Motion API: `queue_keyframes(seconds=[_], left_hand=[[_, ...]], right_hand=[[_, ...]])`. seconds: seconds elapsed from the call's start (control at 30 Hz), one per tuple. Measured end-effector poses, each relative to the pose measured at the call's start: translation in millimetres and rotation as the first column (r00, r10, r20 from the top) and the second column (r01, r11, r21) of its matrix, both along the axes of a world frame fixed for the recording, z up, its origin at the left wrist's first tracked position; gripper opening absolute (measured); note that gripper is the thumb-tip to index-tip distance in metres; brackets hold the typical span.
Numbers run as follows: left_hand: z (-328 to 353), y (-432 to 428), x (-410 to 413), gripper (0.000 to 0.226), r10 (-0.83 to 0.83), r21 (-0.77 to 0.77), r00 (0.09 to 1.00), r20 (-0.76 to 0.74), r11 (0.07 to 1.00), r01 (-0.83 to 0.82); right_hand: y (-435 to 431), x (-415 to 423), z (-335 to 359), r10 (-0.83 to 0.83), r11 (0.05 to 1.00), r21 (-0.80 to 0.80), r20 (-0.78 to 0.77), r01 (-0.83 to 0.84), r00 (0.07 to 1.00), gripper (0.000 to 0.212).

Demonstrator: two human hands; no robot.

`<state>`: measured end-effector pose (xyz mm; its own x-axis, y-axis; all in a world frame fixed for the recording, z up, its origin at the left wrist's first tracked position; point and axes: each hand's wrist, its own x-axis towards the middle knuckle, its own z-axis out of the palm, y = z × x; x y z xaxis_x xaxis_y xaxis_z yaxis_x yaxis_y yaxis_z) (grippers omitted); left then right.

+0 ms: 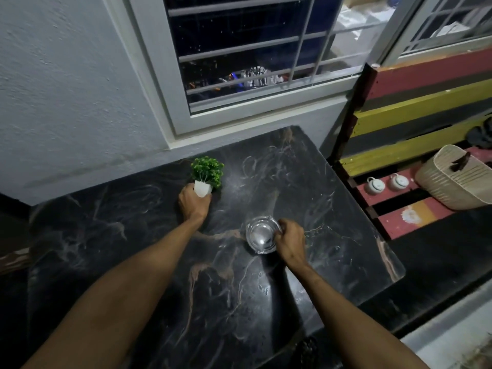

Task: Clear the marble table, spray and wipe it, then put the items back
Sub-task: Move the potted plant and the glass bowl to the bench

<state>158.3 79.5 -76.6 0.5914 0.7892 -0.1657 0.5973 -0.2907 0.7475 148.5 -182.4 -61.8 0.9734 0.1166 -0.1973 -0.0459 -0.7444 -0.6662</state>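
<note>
Two things sit on my bench (346, 235): left fingers (192, 202) wrapped around the plant pot (202, 188) near the wall, right fingers (288, 239) pinching the glass ashtray's (262, 234) right rim, mid-bench.

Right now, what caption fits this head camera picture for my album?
Left hand grips a small potted plant, right hand a glass dish, on the marble table.

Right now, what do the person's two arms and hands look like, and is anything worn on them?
Both forearms are bare up to the frame edge: no sleeves show. The left hand and right hand carry no gloves, and no watch, ring or bracelet is visible on them.
</note>
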Motion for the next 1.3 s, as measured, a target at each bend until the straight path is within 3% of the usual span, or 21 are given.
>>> queue_keyframes(seconds=[0.17,0.3,0.43,0.57,0.67,0.8,1.0,1.2,1.3], left_hand=[[9,-43,-19,0.04,-0.078,-0.121,0.993,0.089,0.989,0.088],[-22,-87,-7,0.058,-0.112,-0.279,0.977,0.183,0.947,0.161],[36,-185,20,0.071,-0.18,-0.418,0.935,0.306,0.857,0.302],[47,-288,74,0.057,-0.242,-0.478,0.899,0.366,0.78,0.405],[45,-373,121,0.054,-0.289,-0.456,0.886,0.363,0.774,0.44],[1,-484,181,0.053,-0.347,-0.382,0.882,0.32,0.805,0.455],[-70,-616,245,0.034,-0.389,-0.409,0.885,0.256,0.786,0.464],[-185,-671,287,0.043,-0.358,-0.448,0.921,0.155,0.805,0.389],[-240,-681,293,0.037,-0.364,-0.371,0.928,0.077,0.854,0.366]], right_hand=[[-19,16,24,-0.071,0.996,0.059,0.006,0.07,0.997,0.025],[-59,36,41,-0.144,0.987,0.073,0.008,0.143,0.989,0.023],[-128,70,51,-0.227,0.971,0.084,0.018,0.225,0.974,0.017],[-224,122,47,-0.319,0.946,0.07,0.022,0.316,0.948,0.016],[-308,169,37,-0.379,0.92,0.108,0.01,0.376,0.925,0.017],[-420,231,6,-0.498,0.862,0.085,-0.038,0.499,0.866,0.023],[-536,306,-73,-0.616,0.786,-0.017,-0.105,0.618,0.781,0.025],[-596,361,-174,-0.663,0.747,-0.046,-0.137,0.664,0.736,0.028],[-608,376,-213,-0.663,0.748,-0.073,-0.131,0.659,0.737,0.023]])
